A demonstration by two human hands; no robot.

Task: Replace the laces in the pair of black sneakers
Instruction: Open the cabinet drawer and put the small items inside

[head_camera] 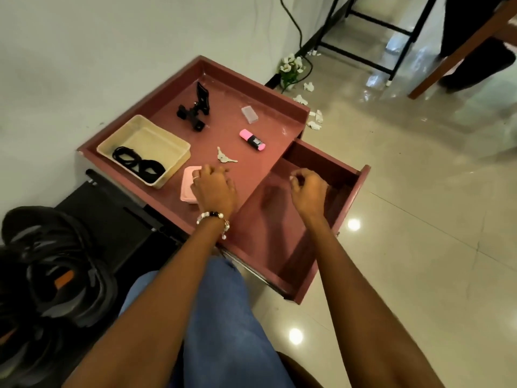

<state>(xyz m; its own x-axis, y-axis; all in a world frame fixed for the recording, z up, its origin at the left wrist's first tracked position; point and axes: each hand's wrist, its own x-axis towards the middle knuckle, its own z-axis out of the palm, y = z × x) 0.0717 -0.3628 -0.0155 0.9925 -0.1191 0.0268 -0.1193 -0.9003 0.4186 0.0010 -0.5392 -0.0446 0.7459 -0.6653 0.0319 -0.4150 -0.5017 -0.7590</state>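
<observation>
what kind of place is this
Probably a room in a home or small office: a maroon bedside cabinet with its drawer open stands against a white wall, on a glossy tiled floor.

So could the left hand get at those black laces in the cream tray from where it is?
Probably yes. The left hand rests over a pink box right beside the cream tray, which is open on top, and nothing covers the black laces.

floor tiles (419,219): glossy | tray (145,135): matt plastic | keys (225,157): metal
</observation>
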